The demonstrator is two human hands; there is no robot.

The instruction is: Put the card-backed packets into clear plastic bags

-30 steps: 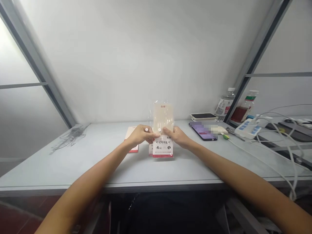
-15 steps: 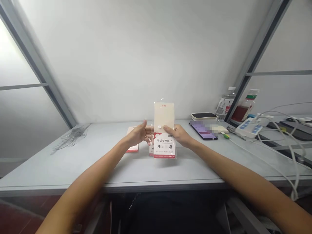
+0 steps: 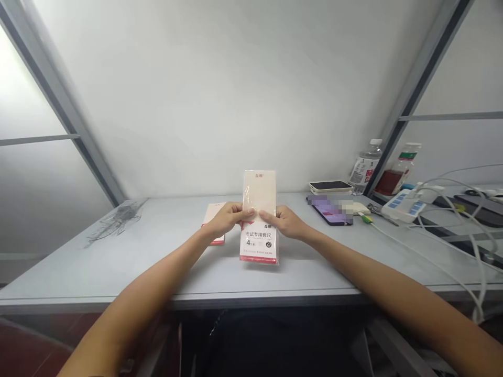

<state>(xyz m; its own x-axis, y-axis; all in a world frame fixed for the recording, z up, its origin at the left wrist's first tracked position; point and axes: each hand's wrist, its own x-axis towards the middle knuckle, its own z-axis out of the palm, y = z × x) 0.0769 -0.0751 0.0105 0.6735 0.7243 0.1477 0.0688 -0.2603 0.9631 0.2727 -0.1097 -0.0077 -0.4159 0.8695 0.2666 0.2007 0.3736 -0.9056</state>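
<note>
I hold a tall, flat pack (image 3: 259, 196) upright above the grey table (image 3: 118, 262). It is cream at the top, with a white and red printed label at the bottom, in clear plastic. My left hand (image 3: 226, 219) pinches its left edge at mid-height, fingers closed. On the opposite edge, my right hand (image 3: 285, 221) grips it, thumb on the front. A similar pack (image 3: 214, 217) lies flat on the table behind my left hand, partly hidden.
Crumpled clear plastic wrappers (image 3: 116, 220) lie at the table's far left. Two phones (image 3: 330, 209) (image 3: 329, 186), two bottles (image 3: 363, 167) (image 3: 395, 173), a white power strip (image 3: 403, 201) and several white cables (image 3: 451, 235) crowd the right side. A wall rises behind the table.
The pack has shifted slightly left and lower. My left hand, open beside it half a second ago, has closed back onto its left edge.
</note>
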